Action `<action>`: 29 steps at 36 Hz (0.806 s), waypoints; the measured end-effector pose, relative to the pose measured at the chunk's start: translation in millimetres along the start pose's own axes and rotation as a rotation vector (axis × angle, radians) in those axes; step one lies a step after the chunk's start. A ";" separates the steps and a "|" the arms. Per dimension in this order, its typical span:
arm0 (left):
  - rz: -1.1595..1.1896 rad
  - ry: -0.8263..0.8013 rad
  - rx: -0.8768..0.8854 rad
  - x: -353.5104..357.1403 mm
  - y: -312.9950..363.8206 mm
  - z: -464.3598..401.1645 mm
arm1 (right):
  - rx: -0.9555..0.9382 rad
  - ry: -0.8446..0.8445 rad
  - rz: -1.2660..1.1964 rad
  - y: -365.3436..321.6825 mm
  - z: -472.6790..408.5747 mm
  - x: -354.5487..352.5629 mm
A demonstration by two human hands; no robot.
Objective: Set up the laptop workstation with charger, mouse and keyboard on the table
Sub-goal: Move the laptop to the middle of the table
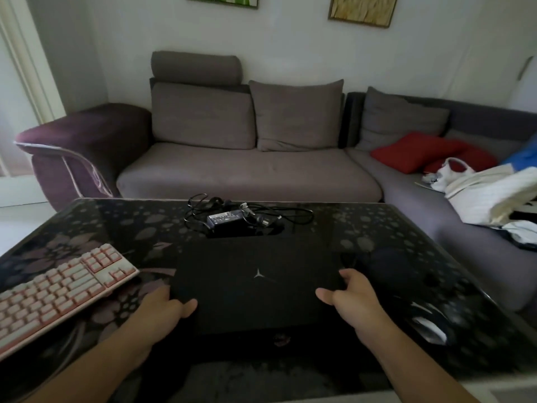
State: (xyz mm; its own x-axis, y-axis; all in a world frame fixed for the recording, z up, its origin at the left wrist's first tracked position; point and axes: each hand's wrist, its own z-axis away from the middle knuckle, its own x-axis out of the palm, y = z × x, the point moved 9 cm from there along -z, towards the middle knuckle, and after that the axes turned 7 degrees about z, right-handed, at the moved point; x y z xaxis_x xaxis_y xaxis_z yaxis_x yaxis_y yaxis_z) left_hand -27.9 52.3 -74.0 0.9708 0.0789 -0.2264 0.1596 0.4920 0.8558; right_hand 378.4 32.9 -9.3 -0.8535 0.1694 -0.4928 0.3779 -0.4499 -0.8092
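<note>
A closed black laptop (255, 274) lies flat in the middle of the glossy dark table (377, 225). My left hand (167, 309) grips its near left edge, thumb on the lid. My right hand (353, 298) grips its right edge, thumb on top and fingers curled over the side. Beyond the laptop sits the charger brick (225, 219) with its tangled black cable. A pink and white keyboard (55, 289) lies at an angle at the left. A dark mouse with a pale stripe (428, 327) rests at the right, near the table's front edge.
A grey sofa (247, 175) runs behind the table, with a purple armrest (81, 141) at the left. Red cushions (418, 151) and white cloth and a bag (482, 187) lie on its right section. The table's right edge is close to the sofa.
</note>
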 end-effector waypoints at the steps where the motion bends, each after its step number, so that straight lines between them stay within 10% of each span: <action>1: -0.016 0.011 -0.002 0.1 6.2 6.0 | -0.006 -0.002 0.000 -1.1 -3.1 3.5; 13: -0.083 0.072 0.048 -33.8 7.3 -59.1 | -0.030 0.006 0.108 -18.1 -36.1 48.6; 21: -0.573 0.195 0.169 -37.6 46.0 -48.9 | -0.042 0.010 0.578 -36.3 -54.6 47.9; 29: -0.667 0.256 0.444 -2.6 138.8 -62.1 | -0.402 0.103 0.724 -134.3 -96.1 77.8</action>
State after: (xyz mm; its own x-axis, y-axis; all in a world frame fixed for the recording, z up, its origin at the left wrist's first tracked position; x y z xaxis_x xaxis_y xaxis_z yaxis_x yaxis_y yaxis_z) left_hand -19.4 174.2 16.5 0.5857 0.1135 -0.8025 0.7933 0.1223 0.5964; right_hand 295.8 190.8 30.2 -0.3208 0.0463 -0.9460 0.9364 -0.1344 -0.3241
